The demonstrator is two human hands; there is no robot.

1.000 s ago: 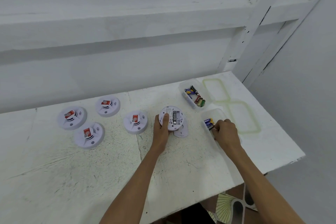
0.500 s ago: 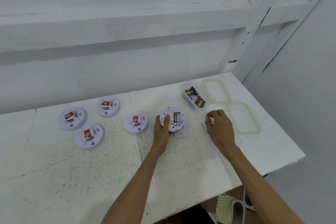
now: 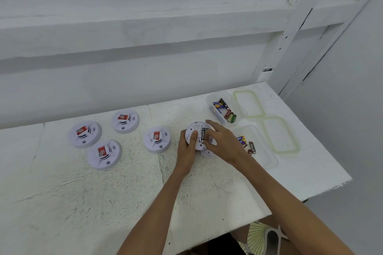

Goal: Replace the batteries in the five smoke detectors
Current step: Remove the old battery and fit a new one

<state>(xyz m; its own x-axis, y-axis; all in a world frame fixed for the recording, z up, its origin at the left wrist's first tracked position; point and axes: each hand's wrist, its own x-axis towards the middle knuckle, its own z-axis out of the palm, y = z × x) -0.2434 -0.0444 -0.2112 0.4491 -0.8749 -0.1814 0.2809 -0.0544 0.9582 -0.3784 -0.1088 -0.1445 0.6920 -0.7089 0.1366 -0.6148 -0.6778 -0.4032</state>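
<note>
Now the left hand point(image 3: 187, 151) grips the open detector point(image 3: 194, 127) while the right hand point(image 3: 222, 143) pinches a battery point(image 3: 202, 135) into its bay. Next it probably needs pressing flat, poles matched.

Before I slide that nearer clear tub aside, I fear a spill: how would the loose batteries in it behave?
The batteries are smooth cylinders lying loose on their sides, so they would probably roll and clatter. The clear tub has raised walls and should likely contain them. Its top is open, so tipping it could spill them.
</note>
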